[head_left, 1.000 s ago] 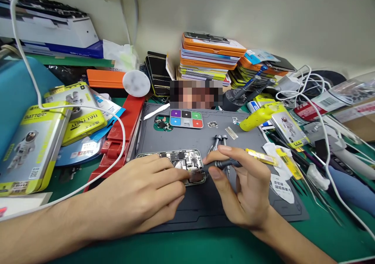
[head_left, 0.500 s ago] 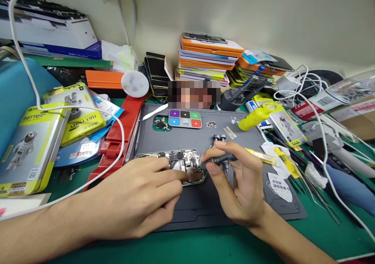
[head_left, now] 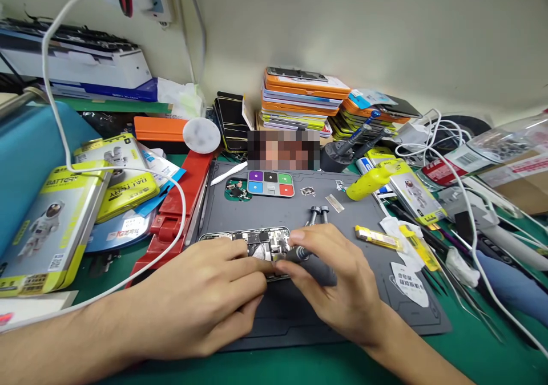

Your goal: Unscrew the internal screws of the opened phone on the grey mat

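Observation:
An opened phone with its inner boards and metal shields bare lies on the dark grey mat. Over its left and near parts is my left hand, closed on it, the index finger stretched along the near edge toward the right end. My right hand pinches a short dark screwdriver between thumb and fingers. The screwdriver is tilted, with its working end at the phone's right end; the tip is hidden by fingers. Just behind my right hand, more small screwdrivers lie on the mat.
A coloured screw tray lies at the mat's back, near a yellow bottle. Battery boxes and a red clamp-like tool are at left. Tweezers lie right. A white cable loops past my left forearm.
My right hand has moved left and turned, bringing the screwdriver lower over the phone's right end. My left hand stays on the phone. The whole view has shifted slightly.

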